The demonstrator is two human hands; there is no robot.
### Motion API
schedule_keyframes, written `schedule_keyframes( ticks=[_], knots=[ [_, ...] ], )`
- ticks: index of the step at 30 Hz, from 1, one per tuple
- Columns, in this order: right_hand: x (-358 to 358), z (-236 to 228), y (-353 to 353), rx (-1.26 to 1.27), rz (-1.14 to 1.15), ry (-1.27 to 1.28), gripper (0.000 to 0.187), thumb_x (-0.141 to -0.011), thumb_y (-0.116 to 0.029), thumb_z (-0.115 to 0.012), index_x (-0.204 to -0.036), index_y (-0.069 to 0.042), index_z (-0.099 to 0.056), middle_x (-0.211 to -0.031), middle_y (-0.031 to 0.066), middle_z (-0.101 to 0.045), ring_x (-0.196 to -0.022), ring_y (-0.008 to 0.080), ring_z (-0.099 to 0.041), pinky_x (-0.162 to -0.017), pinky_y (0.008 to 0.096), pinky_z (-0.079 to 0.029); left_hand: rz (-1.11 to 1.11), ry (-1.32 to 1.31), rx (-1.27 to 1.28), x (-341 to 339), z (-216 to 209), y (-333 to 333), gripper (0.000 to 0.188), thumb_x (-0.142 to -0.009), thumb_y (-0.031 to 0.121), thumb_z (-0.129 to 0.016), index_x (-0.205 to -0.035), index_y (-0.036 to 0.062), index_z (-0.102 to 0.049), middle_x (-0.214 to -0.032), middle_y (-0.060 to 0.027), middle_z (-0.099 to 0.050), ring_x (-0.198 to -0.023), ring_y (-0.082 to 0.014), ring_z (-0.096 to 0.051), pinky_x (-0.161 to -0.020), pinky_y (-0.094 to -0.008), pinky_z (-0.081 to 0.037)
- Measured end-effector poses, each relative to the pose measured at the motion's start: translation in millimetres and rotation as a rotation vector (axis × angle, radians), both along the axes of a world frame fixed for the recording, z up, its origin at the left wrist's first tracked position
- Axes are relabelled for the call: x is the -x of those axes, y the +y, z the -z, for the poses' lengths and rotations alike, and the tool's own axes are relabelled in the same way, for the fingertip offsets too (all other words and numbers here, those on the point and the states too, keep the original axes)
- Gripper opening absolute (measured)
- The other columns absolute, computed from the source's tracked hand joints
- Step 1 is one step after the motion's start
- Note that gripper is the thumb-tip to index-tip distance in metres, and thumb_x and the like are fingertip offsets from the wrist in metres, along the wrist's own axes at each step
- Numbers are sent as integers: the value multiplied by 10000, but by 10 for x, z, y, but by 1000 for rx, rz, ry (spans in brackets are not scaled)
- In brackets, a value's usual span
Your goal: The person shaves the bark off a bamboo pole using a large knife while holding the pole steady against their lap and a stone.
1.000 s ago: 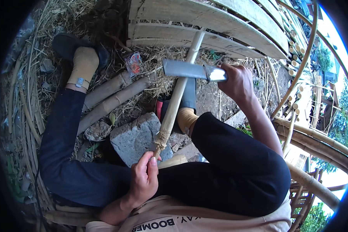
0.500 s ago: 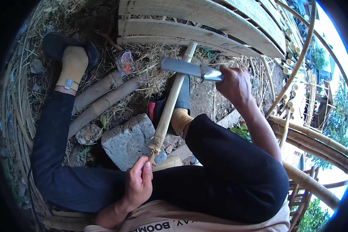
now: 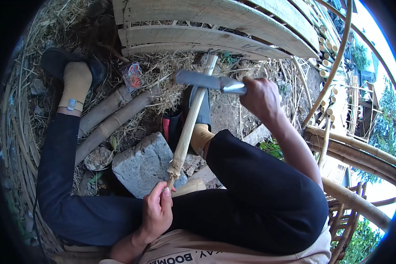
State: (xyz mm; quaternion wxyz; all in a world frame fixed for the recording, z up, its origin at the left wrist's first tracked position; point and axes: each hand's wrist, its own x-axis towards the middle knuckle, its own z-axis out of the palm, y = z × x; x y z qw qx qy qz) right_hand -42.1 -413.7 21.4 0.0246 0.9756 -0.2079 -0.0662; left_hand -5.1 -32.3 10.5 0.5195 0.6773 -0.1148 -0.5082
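Note:
My left hand (image 3: 157,210) pinches the thin near end of a pale bamboo stick (image 3: 189,132). Just beyond my fingers the stick has a frayed, knotty node, and it slants away up to the slatted wood. In my right hand (image 3: 262,99) is a machete (image 3: 199,79), gripped by its handle; its broad blade points left and lies across the far part of the stick. Whether the edge is biting in cannot be told. The stick passes over a grey stone block (image 3: 143,163) and beside my right shoe (image 3: 202,105).
Wooden slats (image 3: 180,37) stand ahead. Two bamboo poles (image 3: 114,125) lie left of the stone, near a crumpled wrapper (image 3: 132,77) and straw. My bent right knee (image 3: 290,207) sits under my right forearm. Bamboo rails (image 3: 356,202) and stacked poles (image 3: 328,57) are at right.
The view has shifted slightly, so most things sit a little further left. Both hands keep their holds, and the machete stays across the upper stick.

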Motion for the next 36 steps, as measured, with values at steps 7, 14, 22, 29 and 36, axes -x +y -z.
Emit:
schedule_keyframes(
  ticks=[7, 14, 22, 29, 36],
  knots=[
    [-14, -14, -97, -30, 142, 61, 63, -723, -83, -668, -766, -79, -714, -617, 136, -662, -579, 310, -682, -584, 443, -547, 30, 6, -10, 48, 23, 52, 183, -1050, 146, -477, -977, 23, -590, -530, -20, -455, -468, -81, -452, -463, -296, -333],
    [61, -123, -143, 19, 72, 52, 37, -712, -109, -681, -734, -85, -699, -623, 152, -658, -577, 330, -673, -595, 450, -548, 41, 15, 36, 70, 19, 33, 173, -1043, 136, -486, -988, 18, -600, -528, -35, -447, -458, -103, -457, -464, -313, -338],
    [89, 15, -36, -53, 2, 44, 46, -719, -104, -687, -762, -95, -702, -603, 110, -657, -528, 282, -660, -551, 427, -539, 51, -6, 20, 63, 31, 86, 160, -1035, 118, -490, -986, 13, -601, -545, -43, -457, -466, -109, -464, -472, -312, -348],
    [166, -191, -155, -5, 140, 29, 86, -766, -112, -652, -797, -78, -724, -639, 174, -666, -590, 346, -683, -647, 452, -566, 35, 45, 47, -1, 0, -37, 180, -1045, 141, -486, -978, 17, -598, -545, -26, -461, -477, -89, -463, -468, -300, -343],
    [167, 4, -219, 10, 24, -30, 68, -756, -119, -668, -793, -84, -713, -620, 127, -662, -568, 312, -682, -587, 434, -555, 46, -11, 7, 44, 49, 96, 177, -1044, 143, -488, -990, 19, -602, -537, -29, -451, -471, -88, -451, -464, -300, -329]
  ],
)
